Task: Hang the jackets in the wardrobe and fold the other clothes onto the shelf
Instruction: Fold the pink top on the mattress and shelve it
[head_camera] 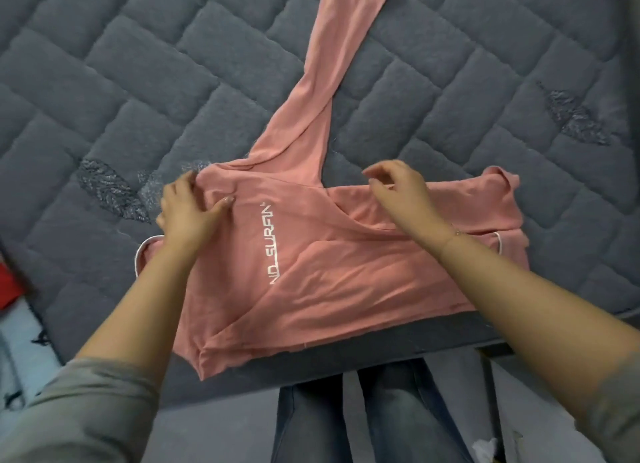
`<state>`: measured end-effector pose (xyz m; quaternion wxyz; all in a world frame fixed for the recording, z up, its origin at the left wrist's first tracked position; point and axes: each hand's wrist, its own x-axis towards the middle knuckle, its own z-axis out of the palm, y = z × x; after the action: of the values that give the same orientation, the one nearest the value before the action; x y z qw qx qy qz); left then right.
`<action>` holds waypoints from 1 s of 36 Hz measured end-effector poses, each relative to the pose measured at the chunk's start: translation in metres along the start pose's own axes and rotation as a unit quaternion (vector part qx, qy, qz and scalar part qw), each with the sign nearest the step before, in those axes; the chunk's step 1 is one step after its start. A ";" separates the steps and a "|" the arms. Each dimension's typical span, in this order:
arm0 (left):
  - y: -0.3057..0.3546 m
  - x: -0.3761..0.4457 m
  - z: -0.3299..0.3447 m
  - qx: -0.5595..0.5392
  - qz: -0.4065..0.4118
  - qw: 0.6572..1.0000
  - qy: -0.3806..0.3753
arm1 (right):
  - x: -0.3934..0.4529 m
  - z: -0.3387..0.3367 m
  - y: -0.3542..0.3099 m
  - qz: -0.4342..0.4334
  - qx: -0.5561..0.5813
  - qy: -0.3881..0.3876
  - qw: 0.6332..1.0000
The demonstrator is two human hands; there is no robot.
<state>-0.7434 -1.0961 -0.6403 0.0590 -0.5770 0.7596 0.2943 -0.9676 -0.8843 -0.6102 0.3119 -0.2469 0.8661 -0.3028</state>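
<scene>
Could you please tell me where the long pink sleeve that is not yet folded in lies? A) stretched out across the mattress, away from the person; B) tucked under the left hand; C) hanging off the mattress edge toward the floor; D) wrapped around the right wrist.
A: the unfolded sleeve runs from the pink top straight up the grey quilted mattress, away from both hands.

pink top (346,272): soft matt knit cloth, shiny pale printed lettering
mattress (138,82): grey quilted fabric, fuzzy matt finish, worn patches
jeans (391,410): faded blue denim
</scene>
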 end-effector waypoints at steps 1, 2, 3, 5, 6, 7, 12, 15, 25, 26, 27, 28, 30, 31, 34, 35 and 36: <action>-0.005 0.005 0.000 -0.008 -0.004 1.000 -0.013 | 0.013 0.013 -0.009 0.035 0.038 -0.006 0.999; -0.010 0.010 0.000 -0.032 -0.001 0.999 -0.024 | 0.028 0.025 -0.017 0.074 0.074 -0.015 0.994; -0.015 0.013 -0.001 -0.070 0.003 0.997 -0.036 | 0.042 0.036 -0.024 0.117 0.113 -0.026 0.986; -0.020 0.016 -0.004 -0.144 0.020 0.987 -0.065 | 0.066 0.054 -0.036 0.189 0.181 -0.032 0.965; -0.021 0.016 -0.006 -0.169 0.041 0.982 -0.076 | 0.073 0.059 -0.042 0.207 0.201 -0.034 0.957; -0.022 0.014 -0.009 -0.189 0.070 0.976 -0.079 | 0.079 0.063 -0.048 0.217 0.218 -0.035 0.951; -0.028 -0.005 -0.036 -0.203 0.237 0.950 -0.031 | 0.077 0.062 -0.077 0.197 0.417 0.046 0.886; -0.042 -0.020 -0.049 -0.231 0.233 0.941 -0.080 | 0.039 0.049 -0.085 0.156 0.458 0.078 0.872; -0.102 -0.059 -0.048 0.065 0.205 0.967 -0.136 | -0.130 0.067 -0.014 0.310 0.263 -0.113 0.906; -0.103 -0.063 -0.045 0.054 0.210 0.970 -0.110 | -0.134 0.069 -0.007 0.320 0.227 -0.107 0.914; -0.102 -0.067 -0.041 0.034 0.211 0.973 -0.087 | -0.134 0.069 -0.001 0.321 0.196 -0.078 0.923; -0.100 -0.070 -0.038 0.007 0.207 0.976 -0.065 | -0.132 0.067 0.002 0.313 0.165 -0.037 0.934; -0.098 -0.074 -0.034 -0.046 0.190 0.981 -0.015 | -0.121 0.060 0.001 0.272 0.123 0.051 0.953; -0.098 -0.073 -0.033 -0.060 0.178 0.982 0.009 | -0.112 0.055 -0.001 0.239 0.107 0.080 0.962; -0.097 -0.059 -0.030 -0.071 0.147 0.986 0.031 | -0.075 0.041 -0.014 0.107 0.018 0.104 0.989; -0.096 -0.052 -0.028 -0.086 0.138 0.987 0.017 | -0.061 0.040 -0.019 0.067 -0.004 0.098 0.993; -0.095 -0.045 -0.026 -0.099 0.129 0.987 -0.002 | -0.045 0.040 -0.024 0.033 -0.026 0.090 0.995</action>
<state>-0.6354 -1.0867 -0.6353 -0.0360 -0.4767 0.7946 0.3744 -0.9033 -0.8876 -0.6011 0.2357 -0.1982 0.9057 -0.2912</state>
